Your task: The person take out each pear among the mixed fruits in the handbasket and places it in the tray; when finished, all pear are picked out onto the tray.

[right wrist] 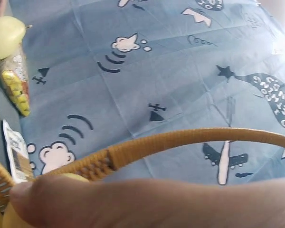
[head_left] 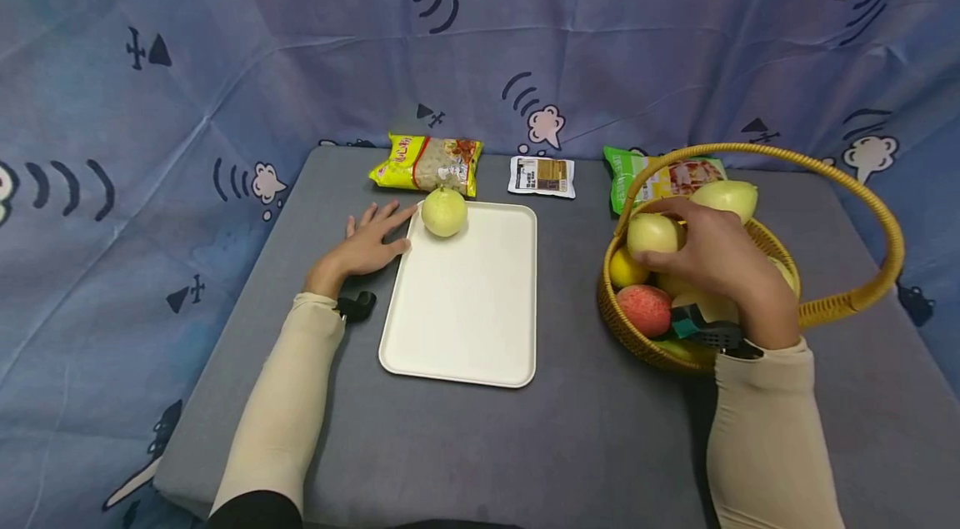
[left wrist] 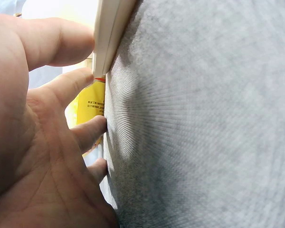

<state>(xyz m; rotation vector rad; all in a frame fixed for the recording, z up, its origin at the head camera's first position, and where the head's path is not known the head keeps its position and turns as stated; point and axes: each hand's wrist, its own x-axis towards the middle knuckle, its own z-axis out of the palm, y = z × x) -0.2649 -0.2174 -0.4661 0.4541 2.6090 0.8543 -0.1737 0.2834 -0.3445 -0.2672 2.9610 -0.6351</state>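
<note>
The right hand (head_left: pixel 708 250) reaches into the basket (head_left: pixel 609 321), thumb on the near side and fingers bent over the far side of a pale fruit (head_left: pixel 652 234) — pinching it. That fruit is at the basket's left side, above a yellow fruit (head_left: pixel 627 269); whether it is lifted clear of the others cannot be told. A red fruit (head_left: pixel 643 310) lies nearer the wearer, and a long fruit (head_left: pixel 726 199) sits at the far side, just beyond the knuckles. The handle (head_left: pixel 888 246) arches behind the hand and down to the right.

The left hand (head_left: pixel 367 242) lies at the left edge of the tray (head_left: pixel 468 304), palm down, fingers straight and spread wide, holding nothing; thumb and index finger meet the tray's edge, while other fingertips rest on the table (head_left: pixel 585 429).

On the tray, a green fruit (head_left: pixel 444 212) sits in the far left corner. Behind stand three packs: a yellow pack (head_left: pixel 427 164) just beyond that corner, a white pack (head_left: pixel 542 176) beyond the right corner, and a green pack (head_left: pixel 624 171) behind the basket — partly hidden by it. A patterned blue cloth (head_left: pixel 480 12) hangs beyond the table.
</note>
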